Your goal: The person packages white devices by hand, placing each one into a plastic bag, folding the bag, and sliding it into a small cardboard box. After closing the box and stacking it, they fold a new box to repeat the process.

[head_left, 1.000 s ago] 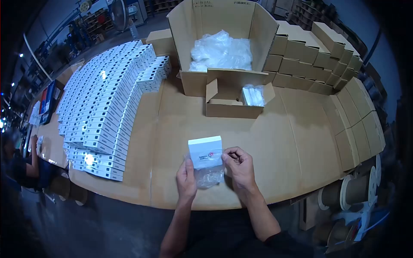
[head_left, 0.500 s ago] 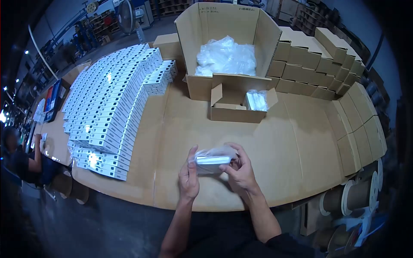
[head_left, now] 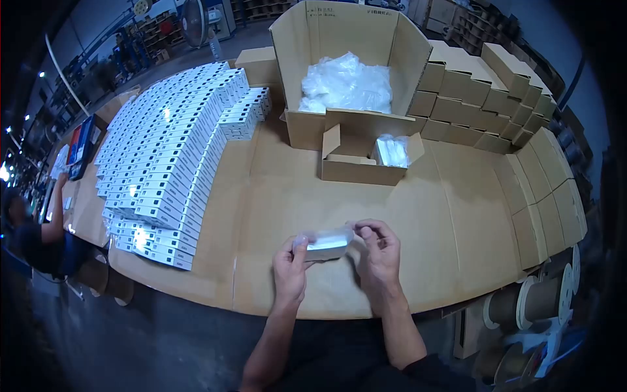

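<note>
Closest to you, your left hand [head_left: 290, 266] is clamped on one flat white box [head_left: 326, 247] in thin, clear, glossy film, held above the near part of the bench [head_left: 274, 196]. Your right hand [head_left: 377, 251] is at the film's other end, thumb and forefinger near its edge; you cannot tell from here whether they pinch it. The bench top is smooth brown cardboard with straight seams.

To your left rises a stepped block of small, smooth white boxes [head_left: 163, 157], dozens of them, too many to count, with dark square marks on their ends. Low on your right, below the bench edge, are several spools [head_left: 503, 304] with pale round flanges. Plain brown boxes [head_left: 548, 189] line the bench's right side.

Ahead stands one small open carton [head_left: 362, 173], with shiny wrapped packets [head_left: 392, 151] at its right end, their number unclear. It blocks part of the front of one large open carton [head_left: 353, 32], which holds a crumpled heap of clear plastic [head_left: 346, 85]. Right of that, matte brown cartons [head_left: 470, 91] stack in about three tiers. Farther off are one person [head_left: 39, 228] at the left and one fan [head_left: 194, 25].
</note>
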Demonstrator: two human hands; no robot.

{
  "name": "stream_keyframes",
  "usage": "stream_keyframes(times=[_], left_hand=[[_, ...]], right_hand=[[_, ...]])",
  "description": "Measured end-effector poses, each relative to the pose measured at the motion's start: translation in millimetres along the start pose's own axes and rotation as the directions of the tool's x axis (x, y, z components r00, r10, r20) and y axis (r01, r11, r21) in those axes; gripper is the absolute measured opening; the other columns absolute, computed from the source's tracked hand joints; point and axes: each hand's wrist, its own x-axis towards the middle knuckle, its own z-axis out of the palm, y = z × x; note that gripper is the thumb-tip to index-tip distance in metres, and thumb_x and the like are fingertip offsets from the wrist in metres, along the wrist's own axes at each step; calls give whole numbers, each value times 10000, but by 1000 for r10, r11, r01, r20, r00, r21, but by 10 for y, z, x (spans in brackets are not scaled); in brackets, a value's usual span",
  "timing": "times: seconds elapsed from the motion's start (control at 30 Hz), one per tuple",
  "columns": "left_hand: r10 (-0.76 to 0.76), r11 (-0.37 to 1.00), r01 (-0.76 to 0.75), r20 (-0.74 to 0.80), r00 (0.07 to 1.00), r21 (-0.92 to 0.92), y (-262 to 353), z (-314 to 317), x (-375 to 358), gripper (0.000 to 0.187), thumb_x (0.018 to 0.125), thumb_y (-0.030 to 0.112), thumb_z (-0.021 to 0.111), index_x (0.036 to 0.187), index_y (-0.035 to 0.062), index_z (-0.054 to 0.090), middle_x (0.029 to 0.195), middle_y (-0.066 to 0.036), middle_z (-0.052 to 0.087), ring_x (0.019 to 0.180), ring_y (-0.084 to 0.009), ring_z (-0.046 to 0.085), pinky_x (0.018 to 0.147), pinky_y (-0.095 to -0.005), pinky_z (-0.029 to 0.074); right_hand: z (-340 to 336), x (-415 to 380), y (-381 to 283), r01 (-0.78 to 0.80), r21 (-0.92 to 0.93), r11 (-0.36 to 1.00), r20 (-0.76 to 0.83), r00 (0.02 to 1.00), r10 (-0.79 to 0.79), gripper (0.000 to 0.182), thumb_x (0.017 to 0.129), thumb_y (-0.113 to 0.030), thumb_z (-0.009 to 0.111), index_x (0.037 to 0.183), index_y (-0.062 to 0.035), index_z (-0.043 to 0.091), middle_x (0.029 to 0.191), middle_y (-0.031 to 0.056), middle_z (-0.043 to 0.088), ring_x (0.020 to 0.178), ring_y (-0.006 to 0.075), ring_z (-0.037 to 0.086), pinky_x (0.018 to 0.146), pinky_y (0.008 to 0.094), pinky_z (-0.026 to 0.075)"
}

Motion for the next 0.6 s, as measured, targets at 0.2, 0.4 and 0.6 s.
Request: stream_keyframes(times=[0.2, 0.4, 0.6], left_hand=[[3, 1000, -2, -26, 1000, 15, 15, 12, 21, 309, 1081, 276, 570, 1085, -16, 672, 1015, -87, 681, 932, -171, 703, 795, -333, 635], [7, 998, -8, -12, 1000, -56, -97, -54, 44, 309, 1115, 361, 450, 1079, 59, 506, 1042, -148, 673, 986, -266, 722, 829, -437, 635], [-93, 996, 92, 37, 995, 18, -100, -173, 65, 398, 1114, 379, 440, 1277, 16, 471, 1202, -182, 631, 1027, -286, 713, 887, -442, 632]], right_hand=[[-103, 25, -85, 215, -313, 925, 425, 903, -67, 267, 833, 33, 771, 1095, -20, 790, 1278, 174, 691, 1153, 244, 655, 1025, 358, 507], [-1, 48, -219, 143, -390, 910, 370, 929, 13, 310, 788, 37, 810, 1095, 0, 780, 1148, 175, 743, 1075, 234, 705, 901, 337, 577], [-119, 122, -186, 274, -490, 828, 399, 914, -66, 336, 747, -46, 866, 1074, -24, 788, 1200, 156, 746, 1252, 359, 637, 1073, 441, 496]])
